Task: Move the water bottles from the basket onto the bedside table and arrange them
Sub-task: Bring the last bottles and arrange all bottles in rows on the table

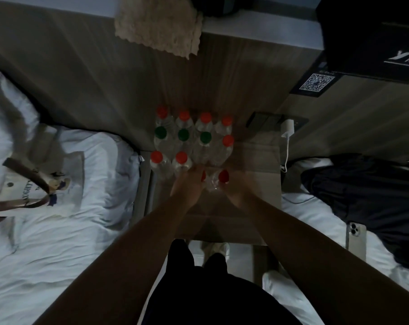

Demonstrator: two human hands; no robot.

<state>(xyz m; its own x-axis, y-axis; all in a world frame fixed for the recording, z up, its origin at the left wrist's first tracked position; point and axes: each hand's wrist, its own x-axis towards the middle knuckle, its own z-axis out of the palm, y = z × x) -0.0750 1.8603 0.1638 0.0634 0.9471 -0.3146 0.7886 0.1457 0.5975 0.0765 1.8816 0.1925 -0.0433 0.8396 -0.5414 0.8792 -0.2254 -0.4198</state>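
Fingers (pixel 196 171) of the left hand (pixel 188 184) lie against a red-capped bottle (pixel 203 176), half covering its cap. The right hand (pixel 234 192) touches the next bottle (pixel 223 176) from its near side. Dim light hides whether either hand grasps. Both forearms stretch forward, converging over the table (pixel 257 165). These two stand just in front of ten other bottles (pixel 183 137), ranked in rows on the table's left part.

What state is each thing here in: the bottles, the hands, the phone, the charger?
Water bottles: upright, capped, in rows on the bedside table.
Left hand: against a half-hidden front bottle, hold unclear.
Right hand: against the red-capped front bottle, hold unclear.
Phone: face down on the bed.
Charger: plugged in.
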